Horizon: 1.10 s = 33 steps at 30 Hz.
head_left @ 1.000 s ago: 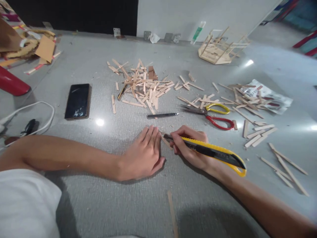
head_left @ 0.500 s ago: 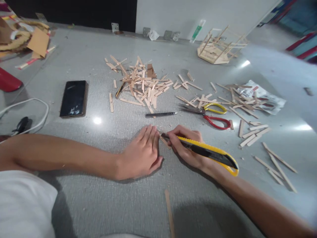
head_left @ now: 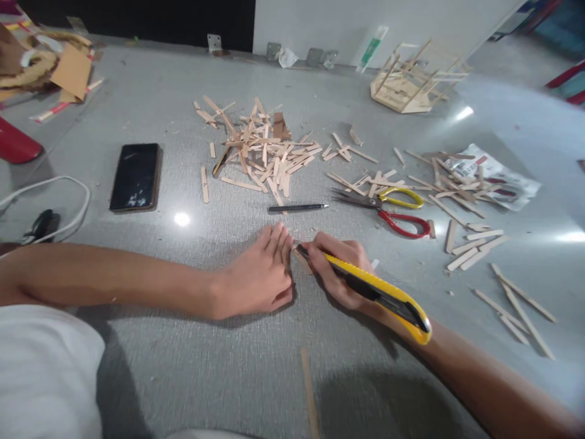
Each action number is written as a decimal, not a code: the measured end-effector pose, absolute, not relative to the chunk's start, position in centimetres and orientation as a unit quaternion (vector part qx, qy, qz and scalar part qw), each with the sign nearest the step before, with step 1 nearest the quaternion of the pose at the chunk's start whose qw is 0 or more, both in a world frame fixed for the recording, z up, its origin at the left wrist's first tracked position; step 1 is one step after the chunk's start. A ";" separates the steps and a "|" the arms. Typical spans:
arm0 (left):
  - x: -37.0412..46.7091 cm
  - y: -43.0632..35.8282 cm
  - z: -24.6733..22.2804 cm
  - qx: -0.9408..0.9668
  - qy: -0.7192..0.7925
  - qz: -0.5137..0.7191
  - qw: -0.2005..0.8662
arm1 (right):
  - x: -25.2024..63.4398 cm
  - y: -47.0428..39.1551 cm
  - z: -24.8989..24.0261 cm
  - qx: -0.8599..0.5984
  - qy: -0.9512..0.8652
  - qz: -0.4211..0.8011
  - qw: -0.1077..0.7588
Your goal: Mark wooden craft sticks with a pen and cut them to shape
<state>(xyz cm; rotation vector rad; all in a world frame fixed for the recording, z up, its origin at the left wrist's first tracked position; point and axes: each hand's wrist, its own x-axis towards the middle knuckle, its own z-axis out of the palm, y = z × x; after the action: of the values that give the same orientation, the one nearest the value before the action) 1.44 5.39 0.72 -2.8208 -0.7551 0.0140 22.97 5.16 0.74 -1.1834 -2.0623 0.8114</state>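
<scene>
My right hand (head_left: 340, 271) is closed around a yellow and black utility knife (head_left: 379, 288), its handle slanting back over my wrist. The knife's tip is down at a short piece of wooden craft stick (head_left: 302, 263) on the grey table. My left hand (head_left: 258, 277) lies palm down with its fingers pressed together, pinning that piece; the part under the fingers is hidden. Just beyond my hands is a dark pen (head_left: 297, 208). One longer craft stick (head_left: 309, 390) rests nearer to me.
A heap of cut craft sticks (head_left: 274, 152) lies in the middle. Red and yellow-handled scissors (head_left: 381, 204) and more loose sticks (head_left: 479, 247) are to the right. A phone (head_left: 136, 177) lies left; a stick-built frame (head_left: 406, 85) stands at the back right.
The knife's handle end has swung slightly toward me and left, while its tip stays at the stick. My left thumb is tucked in closer. The view has shifted slightly.
</scene>
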 end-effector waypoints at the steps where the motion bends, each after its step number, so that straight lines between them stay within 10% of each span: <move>1: 1.5 5.5 0.8 -0.961 -0.253 0.012 0.107 | 23.1 5.2 0.8 -0.444 -0.781 0.311 0.310; 33: 1.6 5.5 -0.2 -0.957 -0.237 -0.028 0.164 | 22.5 5.2 -0.3 -0.471 -0.726 0.337 0.371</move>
<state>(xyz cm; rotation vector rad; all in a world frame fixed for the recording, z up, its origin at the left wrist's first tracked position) 1.57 5.53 -0.17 -2.7284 -0.6764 -0.0797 22.51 5.18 -0.31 -1.2078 -1.8620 0.8648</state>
